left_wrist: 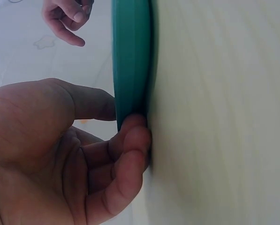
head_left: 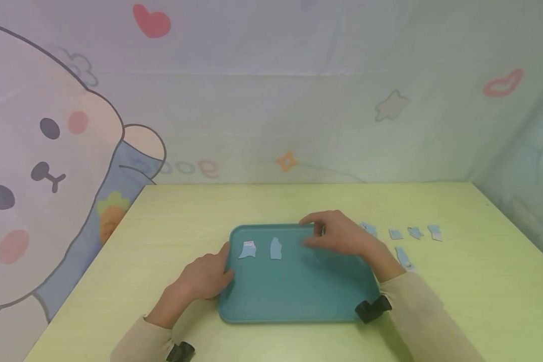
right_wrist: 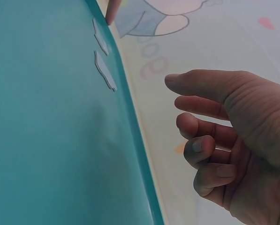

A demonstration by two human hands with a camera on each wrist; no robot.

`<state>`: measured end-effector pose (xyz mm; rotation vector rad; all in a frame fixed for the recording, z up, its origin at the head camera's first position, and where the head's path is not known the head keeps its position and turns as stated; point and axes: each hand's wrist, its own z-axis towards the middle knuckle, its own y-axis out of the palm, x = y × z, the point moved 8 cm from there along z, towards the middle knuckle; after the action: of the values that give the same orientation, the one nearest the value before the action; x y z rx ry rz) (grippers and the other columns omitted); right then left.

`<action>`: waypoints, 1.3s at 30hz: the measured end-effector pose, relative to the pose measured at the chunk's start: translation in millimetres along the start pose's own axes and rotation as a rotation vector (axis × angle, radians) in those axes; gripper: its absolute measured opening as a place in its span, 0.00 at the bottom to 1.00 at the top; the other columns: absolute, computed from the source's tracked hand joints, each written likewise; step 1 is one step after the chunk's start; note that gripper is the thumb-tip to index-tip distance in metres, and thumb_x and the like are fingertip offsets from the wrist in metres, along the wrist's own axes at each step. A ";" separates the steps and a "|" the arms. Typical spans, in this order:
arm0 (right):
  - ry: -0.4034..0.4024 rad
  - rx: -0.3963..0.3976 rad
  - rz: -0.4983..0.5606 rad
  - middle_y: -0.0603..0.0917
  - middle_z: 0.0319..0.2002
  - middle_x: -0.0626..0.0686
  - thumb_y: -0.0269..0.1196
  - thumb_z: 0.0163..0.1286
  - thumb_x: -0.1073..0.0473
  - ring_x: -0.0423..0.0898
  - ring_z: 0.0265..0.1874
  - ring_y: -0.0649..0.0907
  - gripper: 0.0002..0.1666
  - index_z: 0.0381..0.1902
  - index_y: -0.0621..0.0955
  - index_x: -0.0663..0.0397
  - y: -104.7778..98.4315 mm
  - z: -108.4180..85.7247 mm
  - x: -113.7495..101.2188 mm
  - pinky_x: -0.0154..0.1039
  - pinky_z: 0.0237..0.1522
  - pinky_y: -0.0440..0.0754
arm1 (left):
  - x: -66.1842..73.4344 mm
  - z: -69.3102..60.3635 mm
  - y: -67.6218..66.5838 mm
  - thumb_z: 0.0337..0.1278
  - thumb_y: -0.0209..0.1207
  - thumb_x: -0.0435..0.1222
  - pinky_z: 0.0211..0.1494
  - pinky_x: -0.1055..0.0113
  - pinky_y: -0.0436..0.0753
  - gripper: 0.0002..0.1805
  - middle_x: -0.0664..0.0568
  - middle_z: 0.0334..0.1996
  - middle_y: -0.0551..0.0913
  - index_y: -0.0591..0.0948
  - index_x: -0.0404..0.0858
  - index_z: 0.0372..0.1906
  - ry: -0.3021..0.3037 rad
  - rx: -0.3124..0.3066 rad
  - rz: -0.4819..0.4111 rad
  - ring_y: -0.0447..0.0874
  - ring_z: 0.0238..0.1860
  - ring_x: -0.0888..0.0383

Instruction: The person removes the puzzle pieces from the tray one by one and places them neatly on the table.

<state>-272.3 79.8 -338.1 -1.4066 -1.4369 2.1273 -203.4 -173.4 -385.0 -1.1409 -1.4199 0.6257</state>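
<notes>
A teal tray (head_left: 298,296) lies on the table. My left hand (head_left: 205,275) grips its left edge; in the left wrist view the thumb is at the rim (left_wrist: 132,51) and the curled fingers press its outer side. Two flat, pale blue puzzle-like pieces lie apart in the tray's upper left: one with a pinkish top (head_left: 248,250), the other a tall narrow piece (head_left: 276,249). Above the tray's upper right hovers my right hand (head_left: 339,234). Its fingers are loosely bent, thumb and forefinger apart, and the right wrist view shows nothing between them.
Right of the tray, several similar pieces lie on the yellow table (head_left: 457,291): a small one (head_left: 395,234), a jagged one (head_left: 415,232), one with a pale lower end (head_left: 435,232) and a long one (head_left: 404,259). Another piece (head_left: 368,229) is beside the right hand. A printed cloth (head_left: 262,110) hangs behind.
</notes>
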 end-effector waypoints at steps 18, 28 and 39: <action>0.053 -0.146 0.010 0.83 0.26 0.47 0.73 0.67 0.53 0.41 0.25 0.78 0.30 0.65 0.83 0.54 31.6 19.5 -5.6 0.38 0.32 0.77 | -0.8 0.7 -0.1 0.73 0.53 0.35 0.23 0.65 0.68 0.39 0.49 0.20 0.75 0.55 0.23 0.81 -0.003 0.004 0.008 0.74 0.19 0.57; 0.061 -0.219 -0.020 0.82 0.26 0.46 0.75 0.66 0.54 0.40 0.24 0.76 0.34 0.69 0.81 0.53 48.9 29.3 -3.7 0.36 0.31 0.76 | -1.7 0.5 0.6 0.72 0.53 0.35 0.24 0.65 0.68 0.39 0.49 0.20 0.75 0.55 0.24 0.81 -0.013 0.002 0.006 0.74 0.19 0.57; 0.059 -0.223 -0.039 0.76 0.22 0.44 0.76 0.65 0.53 0.38 0.22 0.72 0.38 0.71 0.78 0.53 58.7 36.3 -5.4 0.35 0.28 0.71 | -1.9 0.7 1.0 0.73 0.52 0.35 0.24 0.64 0.68 0.39 0.49 0.21 0.75 0.54 0.23 0.81 -0.009 0.000 0.006 0.74 0.19 0.57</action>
<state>-280.0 25.1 -379.8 -1.4894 -1.7072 1.9334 -204.0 -174.5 -386.8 -1.1440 -1.4245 0.6360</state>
